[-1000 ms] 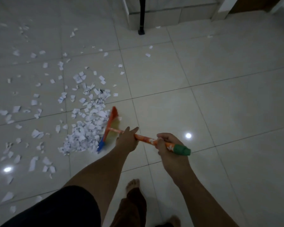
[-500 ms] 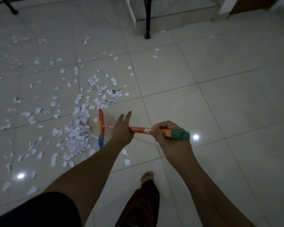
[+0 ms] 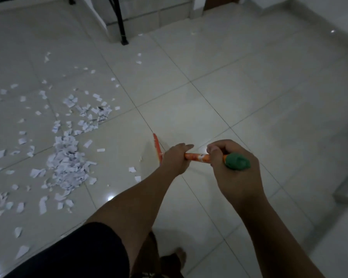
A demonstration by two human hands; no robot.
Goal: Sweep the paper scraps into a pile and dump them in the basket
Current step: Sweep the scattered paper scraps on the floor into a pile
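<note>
On the pale tiled floor [image 3: 249, 87], left of the middle, the paper scraps [image 3: 67, 163] lie half gathered: a dense heap with a looser band trailing up from it and many single bits strewn farther left. Well right of that heap a person holds a broom [image 3: 197, 157] by its orange handle, which lies nearly level across the view. The left hand [image 3: 174, 158] is wrapped over the handle just behind the orange broom head [image 3: 156, 146], its fingertips pointing right. The right hand [image 3: 229, 169] grips the top end in a fist, fingers curled round the shaft next to the green cap [image 3: 237, 161]. The head stands apart from the heap; whether its bristles touch the tiles cannot be told. Two stray scraps [image 3: 132, 169] lie just left of the head. A bare foot [image 3: 180, 255] shows below the arms, and a black metal leg [image 3: 121, 23] stands by a tiled step [image 3: 149, 19] at the top.
</note>
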